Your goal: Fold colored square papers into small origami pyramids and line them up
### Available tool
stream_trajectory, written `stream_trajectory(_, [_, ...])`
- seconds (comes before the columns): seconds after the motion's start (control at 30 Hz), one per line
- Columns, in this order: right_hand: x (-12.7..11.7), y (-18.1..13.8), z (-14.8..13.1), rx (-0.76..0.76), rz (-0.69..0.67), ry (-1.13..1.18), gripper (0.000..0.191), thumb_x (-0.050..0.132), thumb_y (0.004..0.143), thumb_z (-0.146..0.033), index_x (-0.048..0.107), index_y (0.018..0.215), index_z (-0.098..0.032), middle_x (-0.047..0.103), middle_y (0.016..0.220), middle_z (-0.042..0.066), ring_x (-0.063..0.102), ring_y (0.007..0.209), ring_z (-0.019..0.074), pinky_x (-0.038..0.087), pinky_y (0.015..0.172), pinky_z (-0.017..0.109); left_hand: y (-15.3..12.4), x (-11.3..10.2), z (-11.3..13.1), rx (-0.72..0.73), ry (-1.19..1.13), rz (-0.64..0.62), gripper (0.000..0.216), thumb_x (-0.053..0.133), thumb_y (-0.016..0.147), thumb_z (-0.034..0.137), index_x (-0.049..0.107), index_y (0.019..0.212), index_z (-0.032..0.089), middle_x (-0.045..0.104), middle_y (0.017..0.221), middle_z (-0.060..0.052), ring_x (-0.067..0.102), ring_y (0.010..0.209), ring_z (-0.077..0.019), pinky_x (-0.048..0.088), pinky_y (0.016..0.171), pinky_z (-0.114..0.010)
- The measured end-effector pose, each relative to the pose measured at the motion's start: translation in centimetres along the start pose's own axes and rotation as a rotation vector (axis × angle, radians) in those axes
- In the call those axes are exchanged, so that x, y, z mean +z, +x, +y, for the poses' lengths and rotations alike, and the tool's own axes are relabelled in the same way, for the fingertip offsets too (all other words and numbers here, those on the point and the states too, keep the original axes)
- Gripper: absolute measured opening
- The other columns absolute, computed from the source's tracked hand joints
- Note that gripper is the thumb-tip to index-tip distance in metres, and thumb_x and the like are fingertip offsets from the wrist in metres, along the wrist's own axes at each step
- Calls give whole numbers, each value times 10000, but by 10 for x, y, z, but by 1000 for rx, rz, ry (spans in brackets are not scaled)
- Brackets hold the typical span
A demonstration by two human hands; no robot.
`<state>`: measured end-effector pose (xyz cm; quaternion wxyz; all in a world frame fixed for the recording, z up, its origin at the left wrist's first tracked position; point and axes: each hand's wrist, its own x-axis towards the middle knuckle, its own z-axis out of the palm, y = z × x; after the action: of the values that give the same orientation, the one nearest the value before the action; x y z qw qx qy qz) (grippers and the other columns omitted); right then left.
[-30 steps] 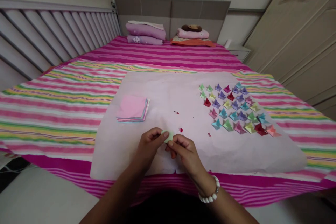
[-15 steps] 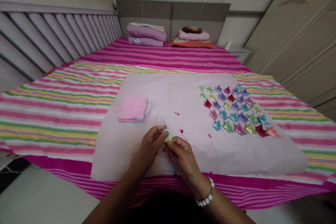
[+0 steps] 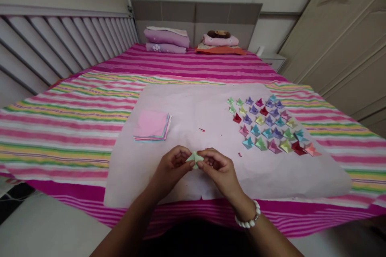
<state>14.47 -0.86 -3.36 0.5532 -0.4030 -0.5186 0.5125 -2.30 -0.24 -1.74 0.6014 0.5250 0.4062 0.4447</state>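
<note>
A small folded piece of light green paper (image 3: 196,159) is held up between my two hands. My left hand (image 3: 173,166) pinches its left side between thumb and fingers. On its right side my right hand (image 3: 219,167), with a white bead bracelet at the wrist, pinches it the same way. Left of my hands lies a stack of square coloured paper (image 3: 151,124), pink on top. Rows of small folded paper shapes (image 3: 267,122) in green, blue, purple, red, yellow and pink stand to the right.
All this rests on a large pale sheet (image 3: 193,104) over a striped bedspread (image 3: 75,120). A small red-tipped item (image 3: 202,130) and a reddish scrap (image 3: 240,154) lie on the sheet. Folded purple bedding (image 3: 167,40) sits by the headboard (image 3: 169,12).
The green paper has turned and now shows a spread shape with points at both sides. My right hand has shifted right and up, now covering most of a red scrap.
</note>
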Motion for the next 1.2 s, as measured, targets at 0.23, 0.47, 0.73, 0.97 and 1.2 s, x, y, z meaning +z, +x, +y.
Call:
stream_trajectory(0.23, [0, 0, -6, 185, -64, 144, 218, 800, 679, -336, 674, 788, -194, 686, 634, 3, 632, 565, 142, 523, 573, 273, -5, -1, 5, 30, 153, -50, 152, 678, 795, 286, 672, 895, 172, 690, 839, -40, 645, 784, -162, 499, 722, -282])
stream_trajectory(0.47, [-2, 2, -9, 191, -142, 165, 190, 780, 705, -329, 680, 785, -188, 702, 615, 10, 650, 540, 142, 529, 548, 269, -5, 3, 7, -16, -37, -19, 112, 728, 744, 254, 704, 813, 169, 710, 750, -24, 664, 703, -145, 529, 680, -274])
stream_trajectory(0.73, [-3, 3, -4, 126, -122, 299, 42, 728, 726, -181, 708, 744, -213, 670, 637, -18, 639, 522, 133, 510, 546, 268, -5, 2, 6, 30, -28, 26, 55, 688, 772, 228, 727, 788, 193, 699, 696, -3, 643, 665, -117, 513, 641, -232])
stream_trajectory(0.97, [-5, 2, -2, 149, -172, 301, 51, 648, 800, -218, 688, 828, -204, 685, 659, -1, 642, 595, 140, 497, 630, 280, -3, 9, 8, 18, 14, 75, 74, 729, 725, 239, 710, 745, 171, 698, 692, -10, 652, 674, -129, 518, 643, -233])
stream_trajectory(1.2, [-2, 4, -2, 183, -63, 207, 190, 815, 655, -248, 673, 773, -202, 669, 686, -15, 609, 621, 117, 473, 588, 233, -4, 8, 3, 56, 143, 149, 93, 737, 702, 231, 710, 770, 173, 693, 714, -5, 639, 667, -123, 505, 637, -228])
